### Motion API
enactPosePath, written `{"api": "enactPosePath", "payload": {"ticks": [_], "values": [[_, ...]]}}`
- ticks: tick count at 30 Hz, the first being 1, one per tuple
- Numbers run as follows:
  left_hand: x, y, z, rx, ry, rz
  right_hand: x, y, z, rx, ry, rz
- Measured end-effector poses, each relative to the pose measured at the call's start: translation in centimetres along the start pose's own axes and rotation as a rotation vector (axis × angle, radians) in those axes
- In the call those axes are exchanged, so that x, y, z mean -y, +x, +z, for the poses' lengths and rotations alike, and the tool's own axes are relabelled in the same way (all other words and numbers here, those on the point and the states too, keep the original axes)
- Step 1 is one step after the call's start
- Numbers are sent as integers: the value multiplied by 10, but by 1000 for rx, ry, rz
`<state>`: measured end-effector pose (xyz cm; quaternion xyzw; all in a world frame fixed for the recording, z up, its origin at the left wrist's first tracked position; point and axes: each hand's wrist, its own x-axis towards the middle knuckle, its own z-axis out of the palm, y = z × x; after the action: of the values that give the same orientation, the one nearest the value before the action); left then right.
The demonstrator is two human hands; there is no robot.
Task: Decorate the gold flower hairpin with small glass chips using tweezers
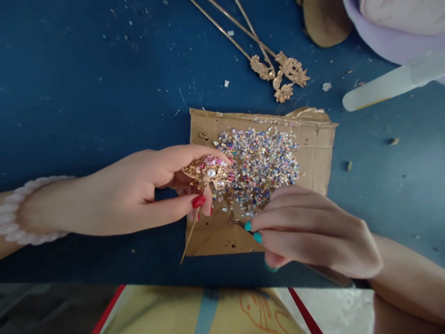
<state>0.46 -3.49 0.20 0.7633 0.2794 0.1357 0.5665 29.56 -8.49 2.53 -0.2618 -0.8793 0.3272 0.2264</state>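
Observation:
In the head view my left hand (135, 197) pinches a gold hairpin (195, 232) by its ornament. The ornament (210, 172) carries a white pearl at its middle and pink and red chips around it; its thin stem slants down towards the table's near edge. My right hand (313, 227) is closed on dark tweezers (238, 223), with their tip low over the cardboard (316, 160). Whether that tip grips a chip is too small to tell. Many coloured stone chips (260, 160) lie spread on the cardboard, beyond and between both hands.
Three gold hairpins (278, 69) lie crossed at the back of the blue table (86, 88). At the back right are a brown rounded object (327, 21), a lilac bowl (378, 41) and a translucent white tube-like object (382, 88). Small scraps dot the tabletop.

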Motion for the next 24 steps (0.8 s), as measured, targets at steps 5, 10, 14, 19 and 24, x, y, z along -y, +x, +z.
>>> {"api": "enactPosePath", "payload": {"ticks": [5,10,14,19,24], "values": [[0,0,0,0,10,3,-2,2,0,12,24,-28],[0,0,0,-1,23,18,-3,3,0,21,-13,-73],[0,0,0,-8,54,29,-2,2,0,29,-38,-81],[1,1,1,-8,63,30,0,2,0,7,-42,-82],[0,0,1,-14,81,24,-1,2,-1,14,-51,-83]]}}
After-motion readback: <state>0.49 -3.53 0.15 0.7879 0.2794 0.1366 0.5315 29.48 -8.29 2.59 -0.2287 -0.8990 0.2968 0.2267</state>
